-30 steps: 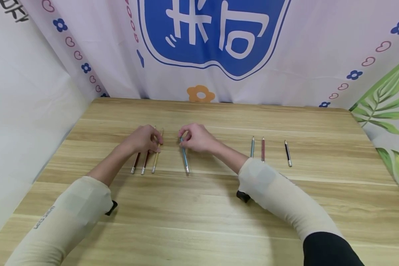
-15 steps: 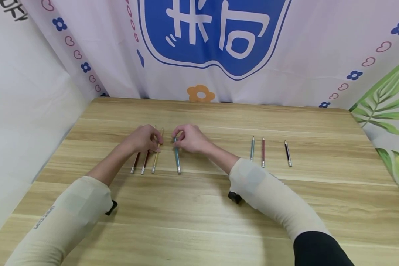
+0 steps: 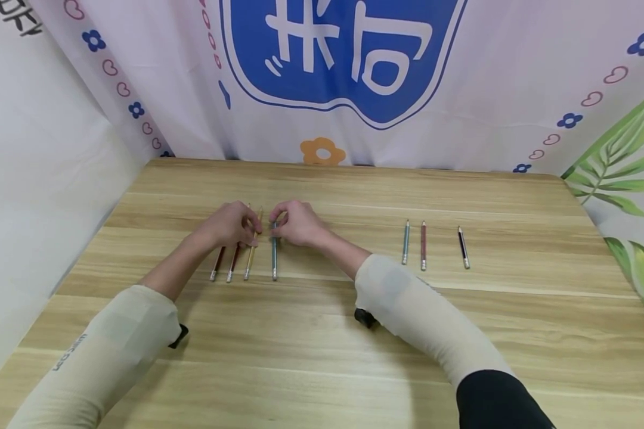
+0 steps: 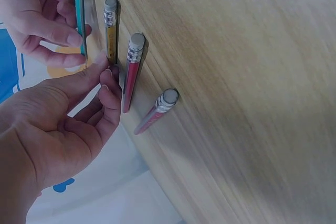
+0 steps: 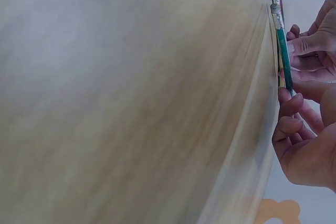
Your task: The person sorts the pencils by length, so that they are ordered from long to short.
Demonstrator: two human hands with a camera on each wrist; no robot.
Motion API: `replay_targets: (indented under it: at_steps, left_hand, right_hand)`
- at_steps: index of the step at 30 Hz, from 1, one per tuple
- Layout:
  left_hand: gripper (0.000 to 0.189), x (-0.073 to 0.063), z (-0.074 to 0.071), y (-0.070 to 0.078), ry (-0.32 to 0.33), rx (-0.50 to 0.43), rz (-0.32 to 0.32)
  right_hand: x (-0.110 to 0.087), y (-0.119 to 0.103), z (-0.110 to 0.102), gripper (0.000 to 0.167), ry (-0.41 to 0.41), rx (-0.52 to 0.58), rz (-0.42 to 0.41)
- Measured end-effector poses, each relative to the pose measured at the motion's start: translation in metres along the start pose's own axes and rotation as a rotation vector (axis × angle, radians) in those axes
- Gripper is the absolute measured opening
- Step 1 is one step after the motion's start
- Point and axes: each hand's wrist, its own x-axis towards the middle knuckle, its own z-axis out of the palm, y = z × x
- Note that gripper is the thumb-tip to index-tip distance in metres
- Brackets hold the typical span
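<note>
Right hand [image 3: 297,223], just right of the left one, pinches a teal pencil [image 3: 275,259] near its far end, eraser end near; whether it touches the table [image 3: 322,339] I can't tell. Left hand [image 3: 229,223] closed narrow, thumb and fingertip on a yellow pencil [image 3: 250,259], which lies left of the teal one, roughly in line with it. Further left, two dark red pencils [image 3: 233,265], far parts hidden behind the left hand. Well to the right, three more: light blue pencil [image 3: 405,244], pinkish-red pencil [image 3: 423,245] near it, black pencil [image 3: 463,247] set apart. Cream sleeves [image 3: 418,316] on both arms. Far side: white cloth [image 3: 477,107] with blue emblem [image 3: 333,89].
</note>
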Motion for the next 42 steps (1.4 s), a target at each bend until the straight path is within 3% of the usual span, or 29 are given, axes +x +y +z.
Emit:
replay_targets:
  at_steps: [17,29,42]
  left_hand:
    - [0.022,0.0,-0.002,0.002,0.015,-0.013,0.019]
    - [0.02,0.002,0.0,0.001,0.014,-0.02,0.009]
    - [0.021,0.001,0.0,0.002,-0.008,-0.037,-0.003]
  right_hand:
    - [0.01,-0.003,0.006,0.025,0.006,-0.006,-0.009]
    - [0.014,-0.003,0.012,0.02,0.003,0.054,0.045]
    - [0.015,0.0,0.013,0.018,0.011,0.031,0.067]
